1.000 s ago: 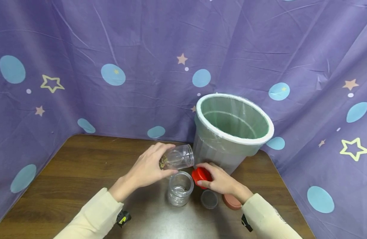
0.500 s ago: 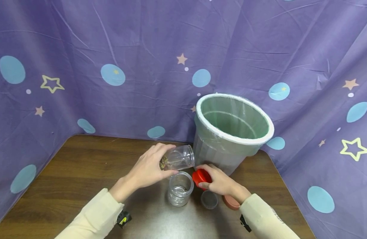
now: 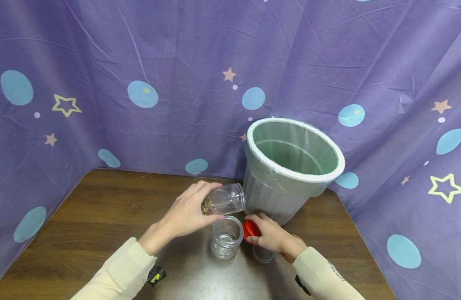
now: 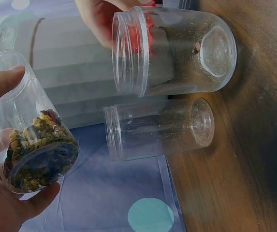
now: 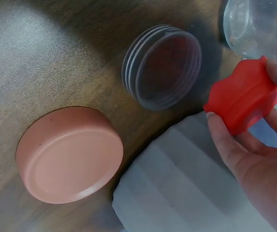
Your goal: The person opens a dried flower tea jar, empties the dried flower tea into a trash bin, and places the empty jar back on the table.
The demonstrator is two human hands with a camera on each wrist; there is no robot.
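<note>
My left hand grips a clear plastic jar tilted on its side, its mouth toward the bin. Yellowish dried flower pieces are gathered at its bottom. My right hand pinches a red lid with a wavy edge between thumb and fingers, just right of a wide clear jar. This wide jar stands upright, with a few dark specks inside. In the left wrist view, a narrower clear jar stands beside it; the head view mostly hides that one behind the held jar.
A clear round lid and a pink lid lie on the wooden table near my right wrist. Behind them stands a large grey-green bin with a white rim. A purple patterned curtain hangs along the back.
My right hand has lowered a little toward me with the red lid, and its wrist now covers most of the pink lid. The left hand and tilted jar barely shift.
</note>
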